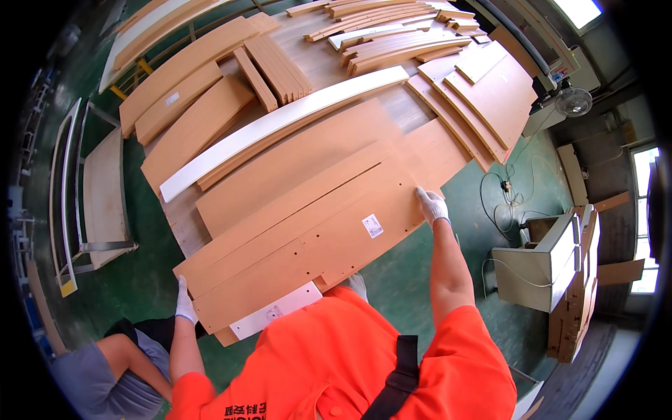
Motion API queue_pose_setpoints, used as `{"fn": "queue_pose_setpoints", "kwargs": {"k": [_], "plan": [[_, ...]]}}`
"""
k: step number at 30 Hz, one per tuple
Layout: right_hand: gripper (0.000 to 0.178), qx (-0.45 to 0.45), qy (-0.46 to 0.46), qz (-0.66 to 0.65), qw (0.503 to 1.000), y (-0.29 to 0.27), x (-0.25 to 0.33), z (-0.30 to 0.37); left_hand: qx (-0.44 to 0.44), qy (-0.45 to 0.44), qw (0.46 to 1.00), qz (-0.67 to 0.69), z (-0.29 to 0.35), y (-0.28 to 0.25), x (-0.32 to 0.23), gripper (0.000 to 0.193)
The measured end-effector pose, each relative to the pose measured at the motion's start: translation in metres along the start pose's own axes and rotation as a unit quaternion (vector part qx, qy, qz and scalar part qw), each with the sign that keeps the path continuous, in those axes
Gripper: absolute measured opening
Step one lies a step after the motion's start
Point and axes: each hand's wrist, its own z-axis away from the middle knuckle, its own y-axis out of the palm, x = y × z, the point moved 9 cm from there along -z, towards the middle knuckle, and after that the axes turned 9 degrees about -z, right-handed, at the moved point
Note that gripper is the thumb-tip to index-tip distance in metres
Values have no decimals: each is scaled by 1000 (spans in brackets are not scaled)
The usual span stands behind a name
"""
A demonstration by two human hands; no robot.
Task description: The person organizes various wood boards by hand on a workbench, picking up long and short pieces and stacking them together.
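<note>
A long tan wooden panel (287,241) with a narrow groove, several small drilled holes and a white label lies across in front of me. My left hand (185,301), in a white glove, is closed on its near left end. At its right end my right hand (432,205), also gloved, grips the edge, thumb on top. A shorter white panel (276,311) with a label shows beneath the near edge, close to my orange shirt. Under the far side of the held panel lies another wide tan panel (308,161). The fingers under the panel are hidden.
A long white strip (280,129) lies beyond, on a table with several stacked boards (276,70). More panels (483,98) are stacked at the far right. Another person (119,367) is at lower left. A white cabinet (535,262) and loose cables (504,189) are on the right.
</note>
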Motion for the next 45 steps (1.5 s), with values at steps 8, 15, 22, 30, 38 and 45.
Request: {"fn": "queue_pose_setpoints", "kwargs": {"k": [8, 15, 22, 30, 38, 45], "plan": [[70, 35, 55, -99, 993, -9, -64, 48, 32, 34, 998, -38, -45, 6, -60, 79], [94, 86, 190, -296, 932, 19, -77, 30, 64, 14, 998, -9, -31, 20, -71, 76], [84, 22, 203, -319, 926, 10, -101, 61, 59, 16, 998, -9, -27, 27, -64, 80], [78, 53, 218, -362, 905, -33, -154, 102, 69, 40, 994, -79, -29, 66, -72, 79], [72, 74, 212, -423, 878, -27, -179, 99, 87, 43, 991, -88, -62, 72, -80, 78], [54, 89, 101, -256, 957, -36, -147, 76, 56, 39, 993, -99, -63, 65, -83, 79]]}}
